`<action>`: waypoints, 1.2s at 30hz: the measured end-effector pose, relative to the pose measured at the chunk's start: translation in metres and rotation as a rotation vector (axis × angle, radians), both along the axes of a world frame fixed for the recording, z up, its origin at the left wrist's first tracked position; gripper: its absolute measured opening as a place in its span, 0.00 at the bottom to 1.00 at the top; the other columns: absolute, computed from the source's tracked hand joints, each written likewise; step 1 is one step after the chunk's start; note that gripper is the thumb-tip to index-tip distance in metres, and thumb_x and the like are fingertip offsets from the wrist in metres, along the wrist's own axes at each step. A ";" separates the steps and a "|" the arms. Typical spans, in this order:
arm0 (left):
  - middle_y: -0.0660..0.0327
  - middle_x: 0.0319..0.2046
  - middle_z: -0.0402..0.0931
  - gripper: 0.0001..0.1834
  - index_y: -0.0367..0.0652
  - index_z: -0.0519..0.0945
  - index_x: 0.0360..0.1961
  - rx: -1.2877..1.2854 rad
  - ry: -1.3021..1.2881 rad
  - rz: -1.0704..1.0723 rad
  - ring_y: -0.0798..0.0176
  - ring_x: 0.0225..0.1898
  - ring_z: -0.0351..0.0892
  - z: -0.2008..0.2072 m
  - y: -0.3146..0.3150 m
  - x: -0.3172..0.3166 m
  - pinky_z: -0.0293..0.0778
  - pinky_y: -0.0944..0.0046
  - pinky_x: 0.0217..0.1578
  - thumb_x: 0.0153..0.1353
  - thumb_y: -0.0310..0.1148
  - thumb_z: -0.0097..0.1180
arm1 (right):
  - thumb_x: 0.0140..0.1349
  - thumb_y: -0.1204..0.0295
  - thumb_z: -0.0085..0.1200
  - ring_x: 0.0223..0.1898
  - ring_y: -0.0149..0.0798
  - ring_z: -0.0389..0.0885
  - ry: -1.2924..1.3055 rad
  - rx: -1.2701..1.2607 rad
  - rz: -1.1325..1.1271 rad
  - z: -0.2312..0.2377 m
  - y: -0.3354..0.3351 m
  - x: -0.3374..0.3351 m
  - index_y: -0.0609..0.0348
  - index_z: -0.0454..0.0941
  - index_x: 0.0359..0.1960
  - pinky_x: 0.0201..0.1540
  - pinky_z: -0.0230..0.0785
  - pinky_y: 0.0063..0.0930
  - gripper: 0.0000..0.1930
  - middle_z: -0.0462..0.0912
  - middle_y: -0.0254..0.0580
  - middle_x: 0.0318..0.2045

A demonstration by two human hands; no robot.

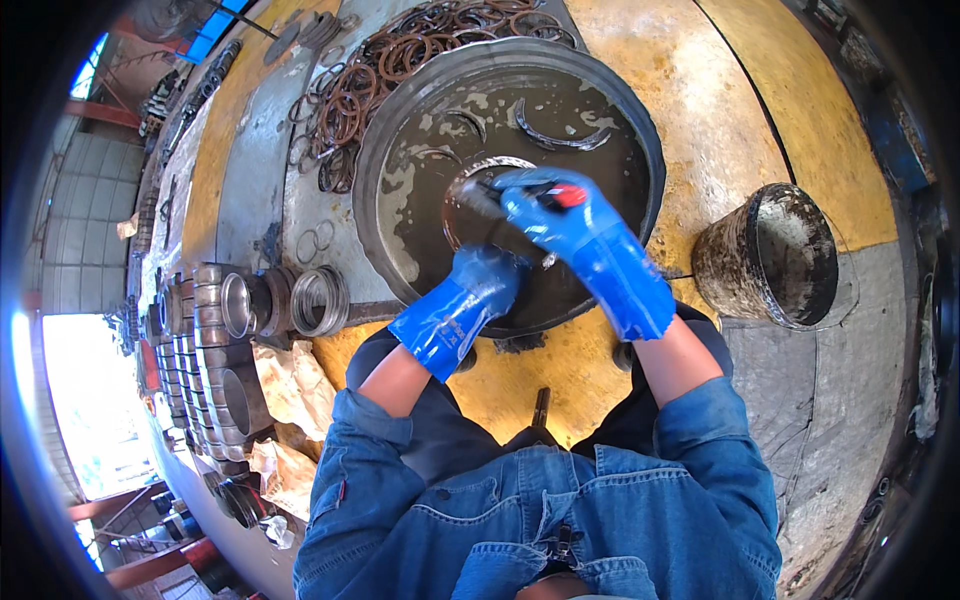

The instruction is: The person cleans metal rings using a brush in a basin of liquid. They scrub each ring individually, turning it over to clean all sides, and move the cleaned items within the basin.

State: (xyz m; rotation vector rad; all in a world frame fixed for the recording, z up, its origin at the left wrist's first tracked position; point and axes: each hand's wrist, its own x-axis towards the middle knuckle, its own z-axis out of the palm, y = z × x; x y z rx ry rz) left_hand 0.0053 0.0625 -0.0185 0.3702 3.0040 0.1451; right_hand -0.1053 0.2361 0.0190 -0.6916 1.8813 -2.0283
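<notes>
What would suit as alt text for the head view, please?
A blue-gloved right hand holds a red-and-dark tool over a metal ring and a basin of murky liquid, the left hand by the ring's near side. Rusty rings lie beyond; a bucket stands right.

"What carries everything?"
"The worn floor, painted yellow and grey. Take the wide, dark grey round basin on it as the clock's centre."
"What's around that?"
"A heap of rust-brown metal rings, ten to twelve o'clock. Past three, a round bucket, stained dark and whitish, with a thin handle."
"And eight?"
"Shiny silver metal rings, with ribbed grey metal cylinders farther out."
</notes>
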 end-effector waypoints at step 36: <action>0.43 0.48 0.83 0.25 0.43 0.83 0.50 0.098 -0.198 0.710 0.38 0.51 0.82 -0.012 -0.115 -0.063 0.77 0.44 0.54 0.59 0.50 0.60 | 0.61 0.60 0.62 0.32 0.40 0.83 -0.135 0.422 -0.436 0.006 0.042 -0.060 0.61 0.85 0.37 0.40 0.75 0.36 0.15 0.86 0.46 0.29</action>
